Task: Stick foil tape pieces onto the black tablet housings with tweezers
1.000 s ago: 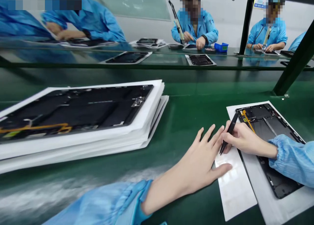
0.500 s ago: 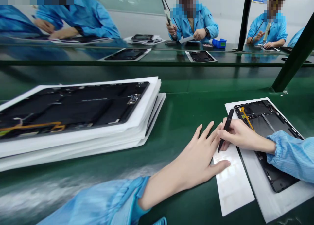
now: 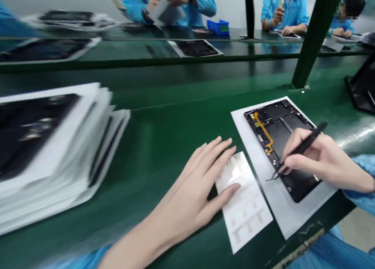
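Observation:
My left hand (image 3: 195, 185) lies flat on the green table, fingers spread, its thumb and fingertips on a white sticker sheet (image 3: 244, 206). My right hand (image 3: 313, 155) pinches black tweezers (image 3: 295, 151), whose tips hover over the lower left edge of an opened black tablet chassis (image 3: 278, 140) with an orange flex cable (image 3: 265, 134). The chassis rests on a white foam sheet (image 3: 258, 159). Whether the tweezer tips carry anything is too small to tell.
A stack of white sheets with black chassis (image 3: 49, 151) sits at the left, blurred. A green post (image 3: 315, 34) rises at the back right. Across a raised shelf (image 3: 146, 58) holding more chassis (image 3: 195, 47), other people in blue coats work. The table's near edge runs below the foam sheet.
The view swung right and down. My right hand moved with the tweezers from the sticker sheet over to the chassis. My left hand stayed on the sticker sheet.

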### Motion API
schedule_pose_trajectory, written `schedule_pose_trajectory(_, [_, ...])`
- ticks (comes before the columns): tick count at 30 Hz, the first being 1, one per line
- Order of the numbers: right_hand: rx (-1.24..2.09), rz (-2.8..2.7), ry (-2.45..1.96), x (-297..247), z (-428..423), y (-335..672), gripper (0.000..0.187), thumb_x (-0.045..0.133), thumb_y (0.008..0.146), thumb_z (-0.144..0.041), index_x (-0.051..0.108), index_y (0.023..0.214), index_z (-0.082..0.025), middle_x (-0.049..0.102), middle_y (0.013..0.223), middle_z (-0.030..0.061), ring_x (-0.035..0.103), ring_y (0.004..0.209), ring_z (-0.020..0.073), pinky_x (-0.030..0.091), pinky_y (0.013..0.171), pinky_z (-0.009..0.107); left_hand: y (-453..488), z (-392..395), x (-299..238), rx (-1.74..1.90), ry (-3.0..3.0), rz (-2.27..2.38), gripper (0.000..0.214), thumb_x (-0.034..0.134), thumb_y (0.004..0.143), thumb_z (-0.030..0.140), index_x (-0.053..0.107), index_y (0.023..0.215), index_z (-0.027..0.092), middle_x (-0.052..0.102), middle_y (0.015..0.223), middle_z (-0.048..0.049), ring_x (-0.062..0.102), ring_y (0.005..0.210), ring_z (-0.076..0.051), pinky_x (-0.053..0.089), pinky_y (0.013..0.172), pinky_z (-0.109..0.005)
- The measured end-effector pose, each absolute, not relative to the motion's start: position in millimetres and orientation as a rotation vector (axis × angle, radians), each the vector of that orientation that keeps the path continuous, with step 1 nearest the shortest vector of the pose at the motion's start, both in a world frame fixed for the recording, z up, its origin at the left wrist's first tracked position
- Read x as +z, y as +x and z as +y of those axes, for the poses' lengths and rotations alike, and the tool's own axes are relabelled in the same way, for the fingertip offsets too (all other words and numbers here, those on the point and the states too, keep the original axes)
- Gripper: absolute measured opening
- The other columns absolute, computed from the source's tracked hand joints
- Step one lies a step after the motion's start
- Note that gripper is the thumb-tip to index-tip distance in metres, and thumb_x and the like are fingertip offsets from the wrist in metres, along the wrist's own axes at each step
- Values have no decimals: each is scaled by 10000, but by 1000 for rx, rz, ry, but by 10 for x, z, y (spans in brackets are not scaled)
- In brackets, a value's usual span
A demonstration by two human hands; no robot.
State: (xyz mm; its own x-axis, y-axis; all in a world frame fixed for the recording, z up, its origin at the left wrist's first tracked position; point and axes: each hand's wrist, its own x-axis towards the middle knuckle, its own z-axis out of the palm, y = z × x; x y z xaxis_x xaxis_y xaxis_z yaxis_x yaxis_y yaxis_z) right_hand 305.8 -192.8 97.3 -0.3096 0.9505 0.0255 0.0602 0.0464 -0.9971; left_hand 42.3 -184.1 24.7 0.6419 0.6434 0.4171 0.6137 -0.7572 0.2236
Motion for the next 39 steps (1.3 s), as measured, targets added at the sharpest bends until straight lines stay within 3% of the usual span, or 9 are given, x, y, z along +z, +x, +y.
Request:
schedule_pose_trajectory(4, [1165, -1143, -1255, 699, -2493, 3145, 279, 818, 812, -330, 606, 694, -191, 635, 571, -23, 682, 533, 150, 557, 508, 185, 691, -2121, 355, 986, 2748, 655, 217, 407, 993, 162, 567, 1139, 142, 664, 1079, -94, 567, 1141, -234, 484, 1020, -372])
schedule_pose_trajectory(7, [927, -1008, -1322, 496, -2750, 2959, 266, 782, 843, -319, 607, 683, -200, 589, 522, -40, 628, 478, 138, 505, 449, 186, 853, -2212, 367, 951, 2759, 454, 218, 402, 997, 136, 614, 1044, 118, 686, 952, -82, 603, 999, -220, 522, 945, -337])
schedule_pose_trajectory(14, [550, -1004, -1449, 416, -2837, 2724, 235, 708, 865, -204, 597, 659, -223, 590, 620, -34, 571, 561, 125, 480, 517, 186, 853, -2122, 314, 766, 2711, 374, 287, 370, 1008, 130, 646, 1083, 116, 702, 1043, -101, 599, 1052, -216, 540, 949, -338])
schedule_pose_trajectory(39, [594, -1026, -1420, 411, -2871, 2689, 229, 690, 884, -183, 588, 685, -229, 578, 641, -34, 566, 569, 133, 493, 533, 219, 822, -2172, 296, 761, 2673, 403, 322, 367, 998, 109, 630, 1183, 120, 705, 1049, -98, 592, 1085, -228, 536, 953, -349])
